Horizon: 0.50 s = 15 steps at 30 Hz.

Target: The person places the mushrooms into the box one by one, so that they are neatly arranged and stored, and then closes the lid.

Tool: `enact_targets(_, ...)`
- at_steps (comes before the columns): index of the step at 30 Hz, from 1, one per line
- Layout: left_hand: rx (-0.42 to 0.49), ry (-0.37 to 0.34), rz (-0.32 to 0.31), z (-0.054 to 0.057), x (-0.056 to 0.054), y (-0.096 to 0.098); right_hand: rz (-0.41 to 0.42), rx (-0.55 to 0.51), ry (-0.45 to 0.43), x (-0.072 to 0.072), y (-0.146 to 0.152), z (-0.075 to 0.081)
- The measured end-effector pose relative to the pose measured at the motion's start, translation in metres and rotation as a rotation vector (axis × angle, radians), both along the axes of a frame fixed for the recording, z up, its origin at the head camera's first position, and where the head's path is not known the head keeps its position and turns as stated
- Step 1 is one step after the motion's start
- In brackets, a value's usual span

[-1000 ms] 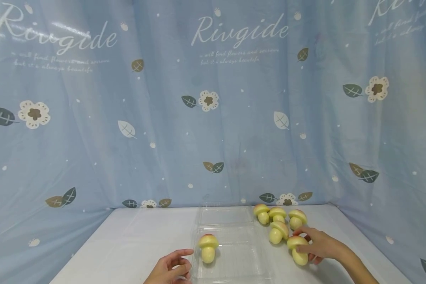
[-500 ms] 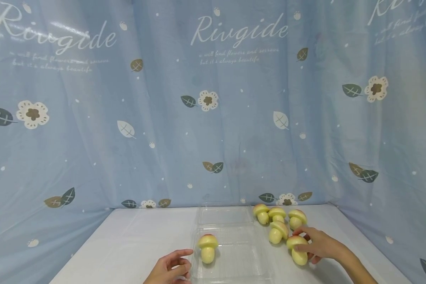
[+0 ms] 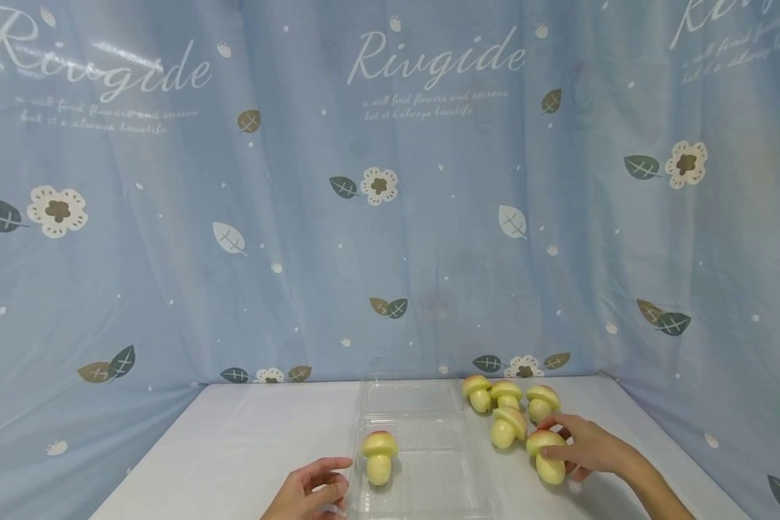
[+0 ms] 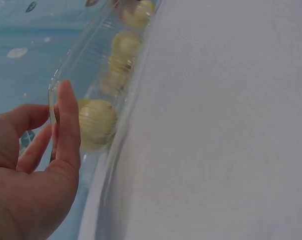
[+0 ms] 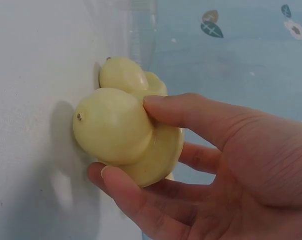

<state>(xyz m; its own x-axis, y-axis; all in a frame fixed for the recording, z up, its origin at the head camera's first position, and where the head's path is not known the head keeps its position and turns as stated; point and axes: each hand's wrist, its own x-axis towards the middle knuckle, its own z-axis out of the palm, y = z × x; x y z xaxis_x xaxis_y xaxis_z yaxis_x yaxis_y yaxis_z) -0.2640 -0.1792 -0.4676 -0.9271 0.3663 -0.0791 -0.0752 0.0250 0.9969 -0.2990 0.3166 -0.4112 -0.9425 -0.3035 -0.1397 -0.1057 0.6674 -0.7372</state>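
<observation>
My right hand (image 3: 588,449) grips a yellow toy mushroom (image 5: 113,125) with a reddish cap top. In the right wrist view the thumb lies across it near the cap, with fingers curled on the other side. At the left side of a clear plastic container (image 3: 438,477), my left hand (image 4: 38,170) pinches the thin rim between thumb and fingers. One mushroom (image 3: 380,458) lies inside the container, toward its left side. Beyond the right hand sit several more mushrooms, one of them the nearest loose mushroom (image 3: 507,427).
The container's clear lid part (image 3: 411,397) lies folded back toward the curtain. A white table (image 3: 253,426) carries everything. A blue patterned curtain (image 3: 429,238) closes off the back and both sides.
Almost nothing differs. The head view has shifted slightly, and the right hand's mushroom looks barely moved; the left hand keeps its place on the rim.
</observation>
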Motion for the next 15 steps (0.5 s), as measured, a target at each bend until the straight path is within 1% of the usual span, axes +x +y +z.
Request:
enact_targets(4,0.015,-0.025,0.03,0.003,-0.004,0.001,0.009,-0.009,0.009,-0.001,0.001,0.001)
enact_targets(6,0.03,-0.031,0.035,0.004,-0.008,0.001,0.015,-0.017,0.015,0.0,0.002,0.002)
enact_targets(11,0.068,-0.043,0.03,0.003,-0.018,0.002,0.035,-0.034,0.024,0.002,0.003,0.004)
enact_targets(15,0.076,-0.044,0.023,0.003,-0.024,0.002,0.037,-0.037,0.022,0.001,0.002,0.005)
